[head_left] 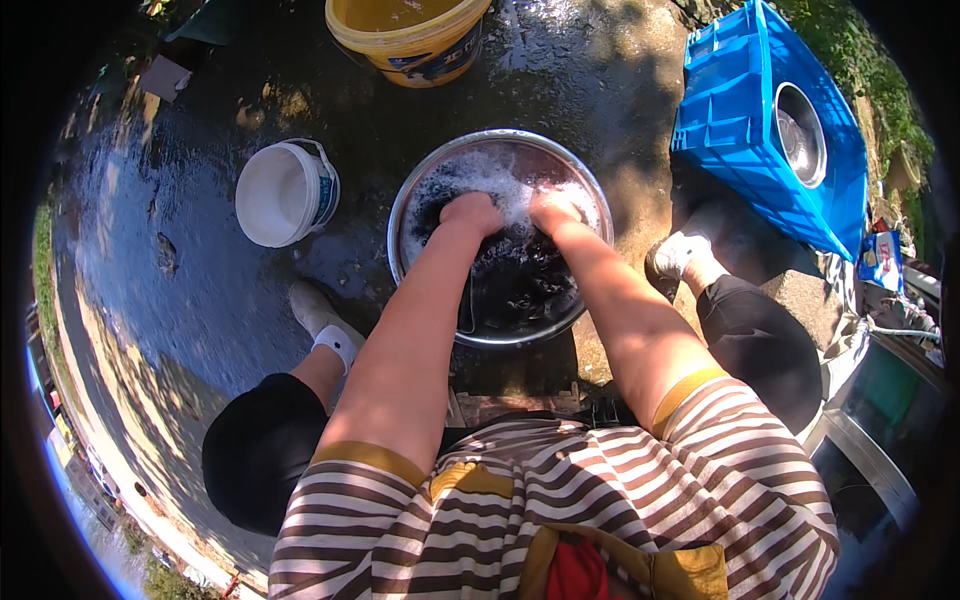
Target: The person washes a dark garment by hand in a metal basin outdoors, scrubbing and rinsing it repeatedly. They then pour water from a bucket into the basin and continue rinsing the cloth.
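Nearest, a brown-and-white striped shirt [640, 470] with mustard cuffs is being worn, and the black-clad left knee [260, 450] and right knee [760, 345] are being spread to either side. Both bare forearms are being stretched forward over a round metal basin [396, 220], which is standing on the ground between the feet. The left hand [472, 212] and the right hand [553, 208] are being held down inside it, side by side and slightly apart, in white foam [500, 175]. The fingers of both hands are being hidden by the suds, so whether they are being curled, spread or closed on anything cannot be told. Just below the hands, a dark wet mass [525, 285] is filling the nearer part of the basin; its kind cannot be made out.

A pale left shoe [318, 312] and a right shoe [675, 255] are being set down on opposite sides of the basin. Farther out to the left, a white bucket [275, 195] is standing on the wet ground [190, 240]. To the right, a metal bowl [800, 130] is being held within a blue crate [730, 150]. Beyond the basin, a yellow bucket [440, 62] is being cut off by the upper edge of the view.
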A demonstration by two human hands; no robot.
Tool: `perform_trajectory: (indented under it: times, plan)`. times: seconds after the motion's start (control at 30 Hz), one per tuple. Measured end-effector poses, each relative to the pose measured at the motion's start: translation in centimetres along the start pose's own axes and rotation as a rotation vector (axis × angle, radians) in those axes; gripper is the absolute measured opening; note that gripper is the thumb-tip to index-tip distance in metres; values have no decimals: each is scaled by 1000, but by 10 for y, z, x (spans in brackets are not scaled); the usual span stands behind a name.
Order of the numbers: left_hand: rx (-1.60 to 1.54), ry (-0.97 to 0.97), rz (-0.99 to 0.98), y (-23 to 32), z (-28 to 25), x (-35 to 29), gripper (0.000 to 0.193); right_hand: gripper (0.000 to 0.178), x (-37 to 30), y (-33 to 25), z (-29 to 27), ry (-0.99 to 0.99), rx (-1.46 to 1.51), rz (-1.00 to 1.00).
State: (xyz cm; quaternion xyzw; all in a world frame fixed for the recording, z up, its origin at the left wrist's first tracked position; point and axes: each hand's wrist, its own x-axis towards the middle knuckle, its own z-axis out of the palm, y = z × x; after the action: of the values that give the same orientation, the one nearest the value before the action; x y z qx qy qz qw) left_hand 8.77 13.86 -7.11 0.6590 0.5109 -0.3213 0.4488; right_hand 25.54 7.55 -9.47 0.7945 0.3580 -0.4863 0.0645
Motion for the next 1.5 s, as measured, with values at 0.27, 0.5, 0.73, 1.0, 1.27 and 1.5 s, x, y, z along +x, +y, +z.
perform_trajectory:
  times: [0.27,0.5,0.73,1.0,1.27,1.5]
  plan:
    - [-407,513,-73,-7,20,-97,101,54,-56,61,55,764,209,-44]
    - [-995,274,92,-49,7,-21,97,66,8,85,44,-101,1486,76]
    - [-871,209,-10,-41,-13,34,99,62,-60,25,7,-82,1591,-117]
    - [-963,404,332,-3,-37,-49,65,59,-39,-8,-38,-32,1388,-237]
    - [-65,609,342,8,34,-125,115,75,-104,0,1,380,359,-290]
    - [392,457,231,-2,100,-166,133,84,-145,37,46,438,-317,-497]
